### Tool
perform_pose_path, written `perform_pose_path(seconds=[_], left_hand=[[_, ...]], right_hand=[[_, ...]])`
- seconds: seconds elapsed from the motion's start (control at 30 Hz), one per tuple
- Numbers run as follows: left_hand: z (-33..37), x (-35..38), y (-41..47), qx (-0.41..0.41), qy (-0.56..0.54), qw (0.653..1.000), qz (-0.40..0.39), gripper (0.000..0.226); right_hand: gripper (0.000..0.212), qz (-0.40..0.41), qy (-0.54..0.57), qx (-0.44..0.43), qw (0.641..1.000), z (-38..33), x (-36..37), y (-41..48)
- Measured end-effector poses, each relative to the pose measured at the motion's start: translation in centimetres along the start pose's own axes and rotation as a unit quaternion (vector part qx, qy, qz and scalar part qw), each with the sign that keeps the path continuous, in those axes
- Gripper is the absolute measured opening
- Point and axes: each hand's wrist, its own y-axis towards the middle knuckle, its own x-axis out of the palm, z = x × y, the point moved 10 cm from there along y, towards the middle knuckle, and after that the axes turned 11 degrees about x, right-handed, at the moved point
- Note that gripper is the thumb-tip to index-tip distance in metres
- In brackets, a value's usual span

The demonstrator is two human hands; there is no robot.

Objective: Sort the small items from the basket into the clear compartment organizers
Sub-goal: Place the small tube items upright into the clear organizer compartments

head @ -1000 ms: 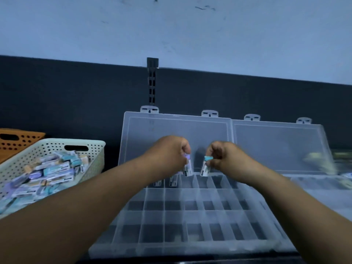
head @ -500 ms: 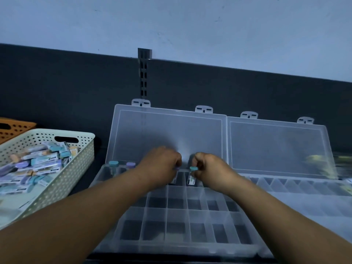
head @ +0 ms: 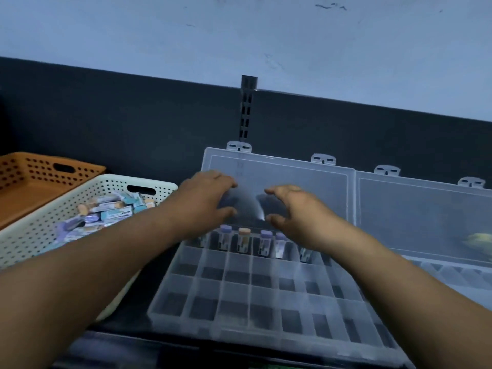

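Note:
A clear compartment organizer (head: 239,310) lies open in front of me, its lid (head: 306,187) leaning against the dark wall. Several small capped vials (head: 243,239) stand in its back row, with purple and orange caps. My left hand (head: 205,201) and my right hand (head: 295,209) hover just above that row, fingers loosely spread, holding nothing. To the left, a white perforated basket (head: 29,235) holds several more small vials and packets (head: 106,211).
An orange perforated basket (head: 32,179) sits behind the white one at far left. A second clear organizer (head: 452,272) with its lid up stands to the right. A slotted metal rail (head: 247,110) runs up the wall behind.
Both hands pinched a vial each and lowered them into the back row. They have let go and lifted, now open above the vials.

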Motion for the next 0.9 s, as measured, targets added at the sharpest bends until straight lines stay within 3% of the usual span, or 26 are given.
perform_pose_path(seconds=[0.37,0.6,0.9], left_hand=[[-15.3,-6.5,-12.3,-0.13,0.052,0.99,-0.02,0.07],[-21.1,-4.8,-16.7,-0.181,0.022,0.981,-0.064,0.072],[-22.1,-3.6,-16.7,-0.161,-0.014,0.985,-0.052,0.06]], right_hand=[[0.074,-0.06,-0.015,-0.133,0.989,-19.0,5.8,2.7],[0.074,-0.128,-0.03,-0.153,0.979,-26.5,11.2,4.0],[0.045,-0.163,-0.104,-0.208,0.959,-30.8,15.6,4.3]])
